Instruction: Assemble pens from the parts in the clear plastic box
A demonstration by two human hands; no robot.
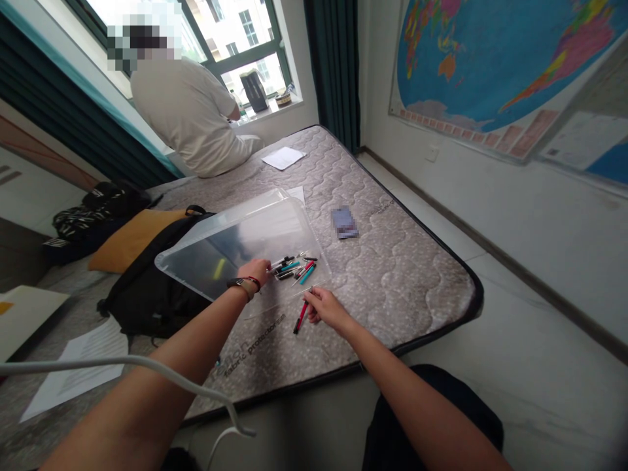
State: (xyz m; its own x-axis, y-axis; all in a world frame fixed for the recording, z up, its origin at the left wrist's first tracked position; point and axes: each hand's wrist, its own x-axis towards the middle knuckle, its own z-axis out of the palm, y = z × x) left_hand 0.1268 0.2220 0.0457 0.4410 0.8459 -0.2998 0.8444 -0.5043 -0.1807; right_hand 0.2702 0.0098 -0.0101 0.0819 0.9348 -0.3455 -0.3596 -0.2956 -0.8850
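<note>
My right hand (324,307) is closed in a pinch on a red pen (303,315) with a black end, held over the mattress just off the near edge of a clear plastic tray or lid (245,229). A loose pile of several pens (288,267), in black, silver, teal and red, lies at the tray's right end. My left hand (254,269), with a dark band at the wrist, reaches over the tray to the pile's left side. Its curled fingers are at the end of a silver-and-black pen (279,263); the fingertips are partly hidden.
All this lies on a quilted mattress (397,261). A black bag (142,294) and a mustard cushion (132,239) are on the left, papers (78,360) nearby. A pixelated small packet (345,222) lies right. A white cable (147,361) crosses in front. A person (181,111) sits by the window.
</note>
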